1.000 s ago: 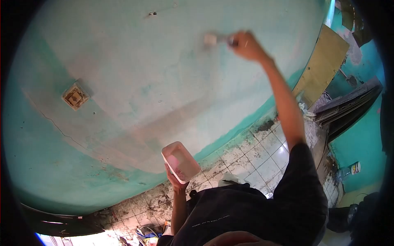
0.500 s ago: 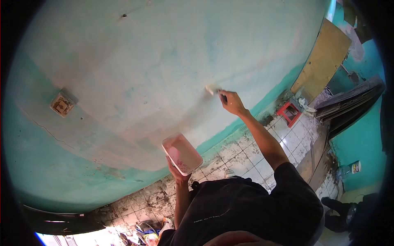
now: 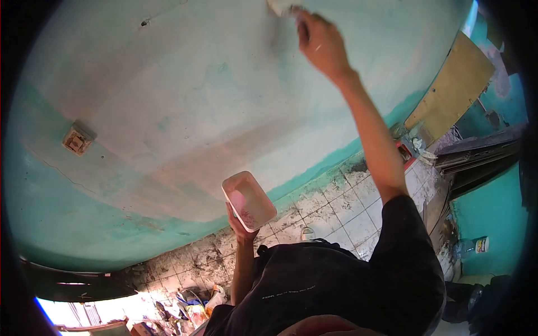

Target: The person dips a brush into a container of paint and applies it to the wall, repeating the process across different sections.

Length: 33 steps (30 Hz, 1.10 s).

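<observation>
My right hand (image 3: pixel 325 47) is closed around the handle of a paintbrush (image 3: pixel 280 8) and raised high along the wall (image 3: pixel 185 106). The brush's pale bristles are at the wall surface near the top edge of the view. Lower down, my left hand (image 3: pixel 242 227) grips a white rectangular plastic tub (image 3: pixel 250 201) from its side and underneath. Pinkish-white paint coats the inside of the tub, with pink specks at one end. The wall carries a thin whitish coat over turquoise, with turquoise bands along its lower part.
A square switch box (image 3: pixel 77 139) juts from the wall at left. The tiled floor (image 3: pixel 336 207) is stained with dirt. At right are a leaning yellowish board (image 3: pixel 451 89), a red stool (image 3: pixel 404 154) and a plastic bottle (image 3: pixel 469 247). Assorted clutter (image 3: pixel 193 308) lies at lower left.
My right hand has swept the paintbrush upward along the wall, and the arm is now stretched further. My left hand still holds the tub in nearly the same spot. The view has shifted slightly.
</observation>
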{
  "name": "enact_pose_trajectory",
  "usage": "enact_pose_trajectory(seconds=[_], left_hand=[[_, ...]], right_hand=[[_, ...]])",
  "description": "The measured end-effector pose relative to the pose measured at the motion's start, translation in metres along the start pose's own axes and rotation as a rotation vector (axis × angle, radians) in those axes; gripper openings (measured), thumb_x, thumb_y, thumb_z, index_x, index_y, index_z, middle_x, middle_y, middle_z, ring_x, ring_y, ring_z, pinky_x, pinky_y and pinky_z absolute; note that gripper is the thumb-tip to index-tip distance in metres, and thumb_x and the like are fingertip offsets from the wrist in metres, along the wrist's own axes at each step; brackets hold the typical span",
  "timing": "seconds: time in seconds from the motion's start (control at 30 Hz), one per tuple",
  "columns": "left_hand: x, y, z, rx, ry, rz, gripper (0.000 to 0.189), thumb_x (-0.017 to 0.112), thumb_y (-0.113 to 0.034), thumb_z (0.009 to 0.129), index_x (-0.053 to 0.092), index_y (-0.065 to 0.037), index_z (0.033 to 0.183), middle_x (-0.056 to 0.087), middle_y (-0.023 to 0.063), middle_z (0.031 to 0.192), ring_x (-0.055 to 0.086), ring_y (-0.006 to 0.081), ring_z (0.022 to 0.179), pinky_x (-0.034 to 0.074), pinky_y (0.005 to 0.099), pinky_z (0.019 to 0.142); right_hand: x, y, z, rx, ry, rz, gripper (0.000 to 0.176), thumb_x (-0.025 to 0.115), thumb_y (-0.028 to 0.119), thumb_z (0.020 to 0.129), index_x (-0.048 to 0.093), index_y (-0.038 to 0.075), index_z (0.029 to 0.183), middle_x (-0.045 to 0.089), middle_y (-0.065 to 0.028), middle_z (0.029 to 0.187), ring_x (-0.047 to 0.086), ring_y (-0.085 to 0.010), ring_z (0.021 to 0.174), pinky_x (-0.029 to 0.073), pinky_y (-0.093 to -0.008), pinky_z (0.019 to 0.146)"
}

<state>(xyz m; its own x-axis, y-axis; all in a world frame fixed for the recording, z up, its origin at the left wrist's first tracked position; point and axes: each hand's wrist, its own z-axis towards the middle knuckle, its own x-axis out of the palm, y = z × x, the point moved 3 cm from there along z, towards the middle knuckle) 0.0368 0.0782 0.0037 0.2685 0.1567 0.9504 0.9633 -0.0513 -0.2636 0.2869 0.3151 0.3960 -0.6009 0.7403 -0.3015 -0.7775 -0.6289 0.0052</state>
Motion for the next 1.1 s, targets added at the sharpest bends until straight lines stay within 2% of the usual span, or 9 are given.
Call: enact_pose_trajectory(seconds=[0.07,0.2,0.33,0.43,0.67,0.73,0.8,0.87,1.1], left_hand=[[0.005,0.003,0.0,-0.005,0.007,-0.032,0.063,0.043,-0.058,0.1,0.045,-0.013,0.143,0.055,0.0103,0.136,0.055,0.032,0.122,0.047,0.0519,0.102],[0.006,0.003,-0.003,0.027,-0.029,-0.047,0.063,0.044,-0.058,0.1,0.045,-0.012,0.143,0.055,0.0104,0.136,0.056,0.0322,0.122,0.047,0.0522,0.102],[-0.005,0.001,-0.001,0.001,-0.039,-0.043,0.064,0.044,-0.059,0.1,0.044,-0.012,0.145,0.055,0.0105,0.136,0.056,0.0323,0.122,0.047,0.0527,0.102],[-0.008,0.001,-0.001,-0.033,-0.044,-0.024,0.065,0.044,-0.059,0.099,0.044,-0.013,0.145,0.055,0.0106,0.137,0.056,0.0324,0.121,0.047,0.0531,0.103],[0.03,0.002,-0.005,-0.078,0.027,0.075,0.065,0.044,-0.059,0.099,0.044,-0.013,0.145,0.055,0.011,0.137,0.056,0.0325,0.122,0.047,0.0524,0.102],[0.015,0.001,-0.001,-0.088,0.023,0.03,0.065,0.044,-0.059,0.099,0.043,-0.013,0.146,0.054,0.0109,0.138,0.055,0.0324,0.123,0.047,0.0523,0.102],[0.009,-0.002,-0.002,-0.093,0.027,-0.008,0.065,0.044,-0.059,0.1,0.043,-0.013,0.146,0.054,0.0107,0.139,0.055,0.0322,0.124,0.047,0.0521,0.102],[0.012,-0.007,-0.007,0.0,-0.007,-0.023,0.065,0.043,-0.059,0.1,0.044,-0.013,0.145,0.054,0.0105,0.138,0.056,0.0317,0.122,0.047,0.0517,0.102],[-0.004,-0.025,-0.027,0.025,-0.009,-0.014,0.064,0.042,-0.058,0.1,0.045,-0.012,0.144,0.056,0.0101,0.135,0.057,0.0311,0.12,0.049,0.0506,0.101]], right_hand=[[0.045,0.005,-0.067,0.099,-0.016,-0.005,0.043,0.057,0.007,0.09,0.053,0.007,0.133,0.061,-0.0201,0.086,0.063,-0.0409,0.062,0.054,-0.0473,0.052],[0.072,0.025,-0.207,0.257,0.2,0.059,0.041,0.059,0.0,0.089,0.056,0.001,0.13,0.058,-0.0207,0.077,0.06,-0.04,0.058,0.05,-0.0483,0.049],[0.076,0.01,-0.269,0.419,0.652,0.087,0.037,0.061,0.005,0.084,0.062,0.004,0.121,0.064,-0.024,0.084,0.064,-0.0443,0.073,0.055,-0.0523,0.066],[0.07,-0.02,-0.214,0.461,0.861,0.022,0.024,0.062,0.009,0.079,0.073,0.005,0.1,0.069,-0.0232,0.089,0.065,-0.0424,0.085,0.053,-0.0486,0.087],[-0.031,0.002,0.05,0.137,0.157,0.048,0.016,0.059,0.008,0.084,0.068,0.004,0.097,0.065,-0.0215,0.075,0.066,-0.0377,0.071,0.053,-0.0468,0.061],[-0.029,0.014,0.046,0.207,0.198,0.146,0.028,0.059,0.004,0.091,0.068,0.0,0.116,0.064,-0.0192,0.071,0.057,-0.0219,0.056,0.046,-0.0369,0.055],[0.017,0.01,-0.015,0.122,0.009,0.117,0.021,0.06,0.006,0.085,0.066,0.004,0.105,0.063,-0.0209,0.074,0.065,-0.0382,0.07,0.053,-0.048,0.06],[0.053,0.023,-0.102,0.204,0.056,0.086,0.026,0.06,0.005,0.087,0.066,0.004,0.113,0.064,-0.0206,0.075,0.064,-0.0384,0.068,0.051,-0.0466,0.062],[0.097,0.029,-0.29,0.536,1.012,0.168,0.024,0.063,0.009,0.081,0.069,0.004,0.104,0.068,-0.0262,0.09,0.066,-0.0427,0.084,0.056,-0.0503,0.077]])
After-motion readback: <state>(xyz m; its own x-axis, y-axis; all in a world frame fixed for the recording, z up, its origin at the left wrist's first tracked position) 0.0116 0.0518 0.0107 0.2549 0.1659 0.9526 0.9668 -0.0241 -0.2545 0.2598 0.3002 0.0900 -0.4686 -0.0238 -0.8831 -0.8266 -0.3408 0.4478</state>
